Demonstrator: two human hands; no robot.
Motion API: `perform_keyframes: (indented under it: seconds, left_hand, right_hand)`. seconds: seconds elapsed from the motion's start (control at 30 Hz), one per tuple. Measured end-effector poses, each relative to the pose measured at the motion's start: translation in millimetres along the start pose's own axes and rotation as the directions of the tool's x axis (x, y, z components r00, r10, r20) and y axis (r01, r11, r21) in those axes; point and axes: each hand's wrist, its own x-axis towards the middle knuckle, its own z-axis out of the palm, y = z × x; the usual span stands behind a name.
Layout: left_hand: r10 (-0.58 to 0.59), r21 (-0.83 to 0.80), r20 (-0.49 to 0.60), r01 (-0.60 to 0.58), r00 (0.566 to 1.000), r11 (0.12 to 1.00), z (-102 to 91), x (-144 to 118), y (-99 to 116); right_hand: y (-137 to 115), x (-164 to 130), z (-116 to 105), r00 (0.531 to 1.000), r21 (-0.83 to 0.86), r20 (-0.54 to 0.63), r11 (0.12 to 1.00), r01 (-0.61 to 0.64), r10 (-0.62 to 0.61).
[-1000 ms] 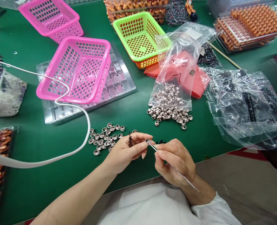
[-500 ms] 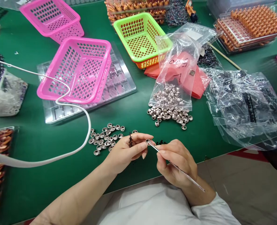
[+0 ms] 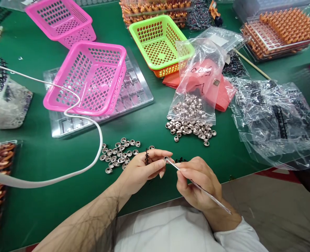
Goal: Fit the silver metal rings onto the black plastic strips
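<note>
My left hand (image 3: 141, 169) pinches a small silver metal cap (image 3: 166, 159) between thumb and forefinger and also holds a small black comb-like strip (image 3: 146, 157). My right hand (image 3: 196, 180) grips thin metal tweezers (image 3: 199, 187) whose tip touches the cap. Both hands hover over the green mat near the table's front edge. A loose group of silver caps (image 3: 119, 154) lies just left of my left hand. Several tiny black parts (image 3: 180, 160) sit on the mat behind my right hand.
A clear bag (image 3: 196, 84) spills more silver caps (image 3: 190, 127) mid-table. Two pink baskets (image 3: 89, 78), a green basket (image 3: 158, 40), a clear tray (image 3: 134, 94), a white cable (image 3: 86, 122), crumpled plastic bags (image 3: 272, 119) and orange-part trays (image 3: 283, 29) surround the work spot.
The tweezers' rear end has swung slightly lower and to the right in my right hand. The left hand keeps its hold; the view shifted a little.
</note>
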Motion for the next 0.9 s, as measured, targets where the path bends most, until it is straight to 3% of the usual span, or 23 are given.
perform_keyframes:
  seconds: [0.9]
  left_hand:
    - [-0.002,-0.012,-0.005,0.002,1.0,1.0,3.1,0.1,2.9]
  right_hand:
    - [1.4,-0.9,2.2,1.0,-0.018,-0.014,1.0,0.005,-0.006]
